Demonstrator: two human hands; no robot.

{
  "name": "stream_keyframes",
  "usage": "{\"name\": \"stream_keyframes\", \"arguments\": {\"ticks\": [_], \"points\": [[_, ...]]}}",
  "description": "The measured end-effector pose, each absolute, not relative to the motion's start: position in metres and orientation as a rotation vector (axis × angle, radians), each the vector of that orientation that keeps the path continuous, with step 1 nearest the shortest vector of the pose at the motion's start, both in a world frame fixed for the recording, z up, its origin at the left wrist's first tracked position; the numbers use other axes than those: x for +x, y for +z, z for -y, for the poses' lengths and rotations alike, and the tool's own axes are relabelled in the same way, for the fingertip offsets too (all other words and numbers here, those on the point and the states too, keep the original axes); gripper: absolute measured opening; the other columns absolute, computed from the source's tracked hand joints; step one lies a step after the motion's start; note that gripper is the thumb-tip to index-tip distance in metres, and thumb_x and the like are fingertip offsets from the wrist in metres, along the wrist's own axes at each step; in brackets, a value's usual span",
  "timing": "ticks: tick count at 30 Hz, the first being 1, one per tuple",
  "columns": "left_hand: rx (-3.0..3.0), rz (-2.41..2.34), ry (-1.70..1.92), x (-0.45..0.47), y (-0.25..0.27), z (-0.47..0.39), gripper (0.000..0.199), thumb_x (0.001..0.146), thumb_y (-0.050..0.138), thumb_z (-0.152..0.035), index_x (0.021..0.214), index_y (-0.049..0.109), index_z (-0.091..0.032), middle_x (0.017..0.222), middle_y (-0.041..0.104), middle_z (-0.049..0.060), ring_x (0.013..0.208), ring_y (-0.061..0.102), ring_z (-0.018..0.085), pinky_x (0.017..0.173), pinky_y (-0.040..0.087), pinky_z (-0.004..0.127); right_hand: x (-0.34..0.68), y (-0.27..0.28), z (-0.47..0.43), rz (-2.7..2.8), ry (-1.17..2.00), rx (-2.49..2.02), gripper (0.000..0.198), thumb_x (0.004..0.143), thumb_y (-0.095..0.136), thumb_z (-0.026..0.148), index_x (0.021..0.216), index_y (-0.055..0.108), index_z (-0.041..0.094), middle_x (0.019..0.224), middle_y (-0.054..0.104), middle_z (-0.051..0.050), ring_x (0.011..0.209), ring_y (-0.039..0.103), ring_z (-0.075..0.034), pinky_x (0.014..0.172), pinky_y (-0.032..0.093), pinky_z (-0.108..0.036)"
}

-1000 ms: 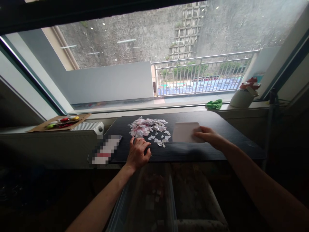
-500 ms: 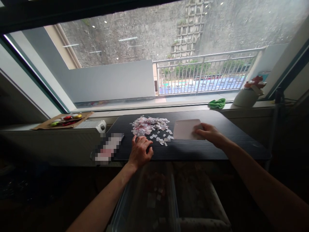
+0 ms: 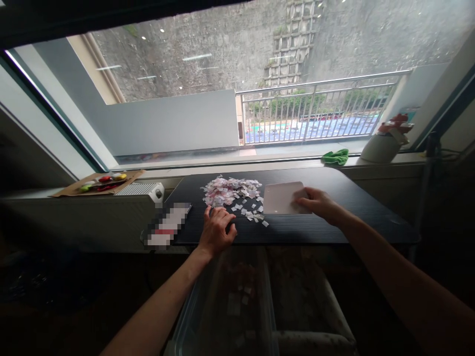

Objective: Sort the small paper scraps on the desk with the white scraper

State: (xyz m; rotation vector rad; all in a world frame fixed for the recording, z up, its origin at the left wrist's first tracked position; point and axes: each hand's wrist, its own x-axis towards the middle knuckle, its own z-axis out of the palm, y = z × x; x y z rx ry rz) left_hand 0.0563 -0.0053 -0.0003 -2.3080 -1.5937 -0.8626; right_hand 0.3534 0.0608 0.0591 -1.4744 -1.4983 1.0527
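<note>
Scraps (image 3: 224,190) on tabletop (image 3: 289,230) beside window (image 3: 241,84)

Two hands (image 3: 218,231) (image 3: 322,205), one white panel (image 3: 281,199), one scrap heap (image 3: 222,191), one green cloth (image 3: 336,157)

windowsill (image 3: 355,162): crumpled green cloth (image 3: 335,156); just right of it, a pale container (image 3: 379,147) with a reddish top;
radiator (image 3: 143,190): white, slatted on top; brown sheet (image 3: 70,188) partly over it, bearing red, yellow and green items (image 3: 105,178);
outside: metal railing (image 3: 314,114); green shrubs (image 3: 293,105) behind it; rough grey wall (image 3: 208,39) beyond
</note>
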Motion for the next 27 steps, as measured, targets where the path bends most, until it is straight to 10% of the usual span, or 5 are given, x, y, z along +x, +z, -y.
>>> {"name": "stream_keyframes", "arguments": {"ticks": [27], "points": [[-2.293,1.591,-0.875,0.057,-0.001,0.005,0.019,0.078,0.052,-0.021,0.093,0.064,-0.021,0.091,0.066,0.005,0.107,0.055,0.027,0.110,0.022,0.057,0.372,0.082,-0.046,1.579,0.831,-1.635,0.006,0.066,0.065,0.016,0.071,0.065,0.018,0.066,0.065,-0.003,0.056,0.056,-0.014,0.048,0.043,-0.022]]}}
